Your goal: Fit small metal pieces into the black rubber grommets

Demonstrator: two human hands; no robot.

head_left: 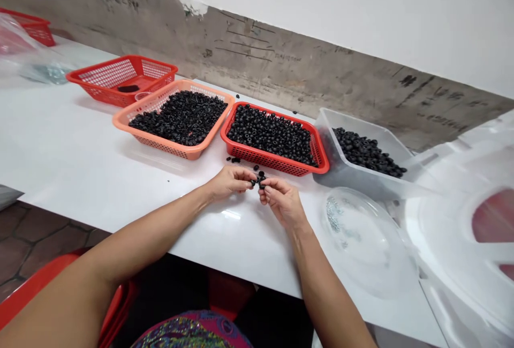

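Note:
Between the fingertips of my left hand (229, 182) is a small round black part (252, 182). My right hand (283, 199) pinches another small black part (262, 186), close beside the first. Whether the two parts touch is too small to make out. Just in front of my hands is a red basket (275, 165) heaped with black ring-shaped pieces (273, 136). A few loose black pieces (236, 160) lie on the white table (225, 225) between that basket and my fingers.
An orange basket (160, 147) of flatter black pieces stands left of the red one, with another red basket (100, 92) behind it. At right are a clear bin (345, 179) of black parts, a clear round lid (373, 246) with tiny shiny bits, and a large white plastic object (437, 219).

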